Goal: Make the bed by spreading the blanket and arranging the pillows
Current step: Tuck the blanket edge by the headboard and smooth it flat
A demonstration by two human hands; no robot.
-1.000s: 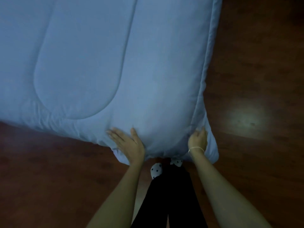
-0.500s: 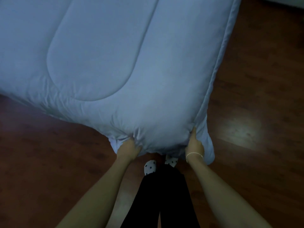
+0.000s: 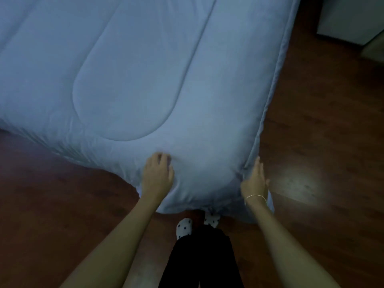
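A pale blue quilted blanket (image 3: 145, 69) covers the bed and hangs over its near corner right in front of me. My left hand (image 3: 158, 175) rests on top of the blanket near the foot edge, fingers bent and pressing into the fabric, with small creases around them. My right hand (image 3: 254, 179) lies flat against the blanket's corner seam, fingers stretched out along the piped edge, a thin bracelet on the wrist. No pillows are in view.
Dark wooden floor (image 3: 322, 142) surrounds the bed on the left, right and near sides. My feet in dotted socks (image 3: 184, 226) stand just under the hanging corner. A pale piece of furniture (image 3: 353, 17) stands at the far right.
Both hands have let go of the bunched blanket corner. The left hand has moved up onto the top surface and the right hand has flattened along the corner seam.
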